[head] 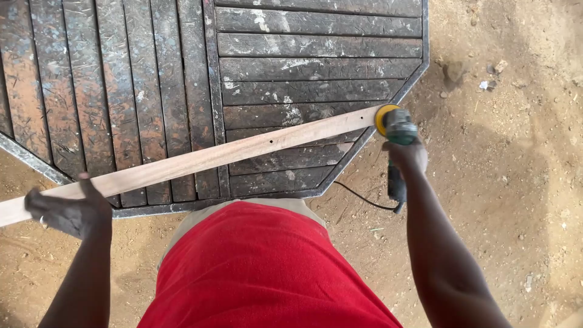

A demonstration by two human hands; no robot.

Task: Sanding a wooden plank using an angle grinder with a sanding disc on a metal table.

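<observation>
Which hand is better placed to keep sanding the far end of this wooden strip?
Right: the right hand holds the sander at the strip's far end; the left hand steadies the near end.

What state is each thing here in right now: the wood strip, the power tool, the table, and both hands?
Wooden strip: lying slantwise across the table, both ends overhanging.
Sander: yellow disc at the strip's far end; whether it is spinning cannot be told.
Cord: trailing loose over the ground.
Slatted table: worn, paint-stained.
Left hand: grip closed on the strip's near end.
Right hand: grip closed on the sander's body.
</observation>
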